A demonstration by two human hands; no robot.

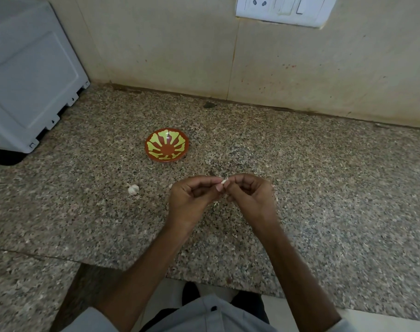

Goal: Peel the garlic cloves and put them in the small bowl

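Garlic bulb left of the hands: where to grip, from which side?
Probably from above, fingers pinching the garlic bulb across its rounded middle: it is small, sits low on the countertop and nothing stands beside it. The left hand is nearer, though it and the right hand pinch a clove.

The small round rust-brown bowl (167, 147) bears yellow-green petals fanning from its centre, on a granite countertop (300, 178) speckled grey, tan and black. At seven o'clock from it sits a white garlic bulb (133, 189), at five o'clock an off-white garlic clove (224, 181). The beige wall tile (180, 56) at twelve o'clock shows reddish specks.
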